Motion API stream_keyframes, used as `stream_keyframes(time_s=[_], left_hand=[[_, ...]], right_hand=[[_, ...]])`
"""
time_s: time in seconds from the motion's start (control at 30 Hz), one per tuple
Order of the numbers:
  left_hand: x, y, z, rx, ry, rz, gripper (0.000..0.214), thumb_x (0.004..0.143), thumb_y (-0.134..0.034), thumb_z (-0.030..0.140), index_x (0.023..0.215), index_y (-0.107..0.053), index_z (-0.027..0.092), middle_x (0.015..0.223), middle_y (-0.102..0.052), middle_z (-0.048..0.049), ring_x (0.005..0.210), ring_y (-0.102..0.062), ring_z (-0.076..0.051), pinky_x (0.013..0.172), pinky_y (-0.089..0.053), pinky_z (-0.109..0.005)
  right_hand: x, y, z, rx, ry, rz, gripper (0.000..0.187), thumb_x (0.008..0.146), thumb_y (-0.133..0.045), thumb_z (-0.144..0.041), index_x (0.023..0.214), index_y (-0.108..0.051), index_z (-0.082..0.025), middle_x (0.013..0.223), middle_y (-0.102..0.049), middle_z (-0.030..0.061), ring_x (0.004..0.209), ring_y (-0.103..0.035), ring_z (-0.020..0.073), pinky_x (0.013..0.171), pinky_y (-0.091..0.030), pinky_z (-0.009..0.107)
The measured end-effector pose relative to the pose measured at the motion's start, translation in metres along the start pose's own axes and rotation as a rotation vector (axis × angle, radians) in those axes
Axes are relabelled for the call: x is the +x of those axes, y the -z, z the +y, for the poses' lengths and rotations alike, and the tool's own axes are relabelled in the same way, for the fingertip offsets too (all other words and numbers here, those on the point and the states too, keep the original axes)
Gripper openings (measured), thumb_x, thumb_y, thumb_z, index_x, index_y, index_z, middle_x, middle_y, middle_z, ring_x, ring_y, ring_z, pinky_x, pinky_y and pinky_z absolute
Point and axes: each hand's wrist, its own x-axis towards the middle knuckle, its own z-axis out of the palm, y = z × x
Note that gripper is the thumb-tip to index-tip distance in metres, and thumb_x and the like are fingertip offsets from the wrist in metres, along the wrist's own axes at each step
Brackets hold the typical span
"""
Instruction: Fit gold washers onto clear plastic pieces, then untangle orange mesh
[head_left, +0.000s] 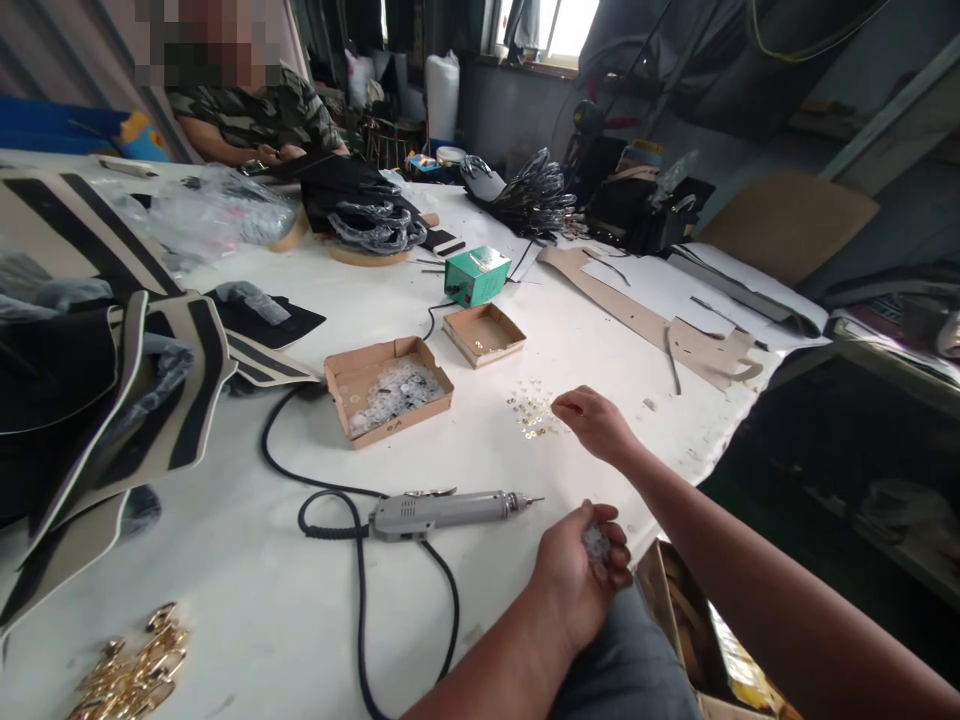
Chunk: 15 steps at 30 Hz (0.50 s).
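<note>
Cupped near the table's front edge, my left hand (574, 570) has its fingers curled round a small heap of clear plastic pieces (597, 545). My right hand (594, 422) is over the table with its fingertips pinched together; whatever they hold, if anything, is too small to make out. Just left of those fingertips, several small gold washers (531, 408) lie scattered on the white tabletop (495, 450). A grey electric screwdriver (450, 513) rests on the table left of my hands, its bit pointing right.
A cardboard tray (390, 435) holds clear plastic pieces; a smaller cardboard tray (487, 355) stands behind it. Beyond is a green power box (478, 275). A black cable (362, 600) loops across the front. Gold hardware (135, 670) and striped panels (187, 380) lie left. A person (255, 120) sits opposite.
</note>
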Motion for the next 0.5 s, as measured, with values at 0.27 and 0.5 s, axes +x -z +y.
stream_keyframes(time_s=[0.27, 0.5], left_hand=[[0.004, -0.004, 0.007, -0.024, 0.018, 0.021, 0.020, 0.093, -0.046, 0.030, 0.091, -0.056, 0.013, 0.066, -0.054, -0.0008, 0.046, -0.047, -0.009, 0.047, -0.024, -0.021], [0.006, -0.003, 0.005, -0.030, 0.021, 0.015, 0.022, 0.094, -0.045, 0.032, 0.092, -0.057, 0.013, 0.066, -0.054, -0.0009, 0.046, -0.048, -0.010, 0.048, -0.025, -0.022]], right_hand=[[0.032, -0.028, -0.001, -0.171, -0.034, -0.072, 0.017, 0.094, -0.059, -0.029, 0.088, -0.074, -0.023, 0.097, -0.066, 0.0023, 0.085, -0.060, 0.0171, 0.069, -0.038, 0.028], [0.037, -0.033, -0.001, -0.243, -0.061, -0.037, 0.014, 0.091, -0.064, -0.032, 0.086, -0.074, -0.024, 0.094, -0.066, 0.0014, 0.080, -0.059, 0.0168, 0.067, -0.035, 0.029]])
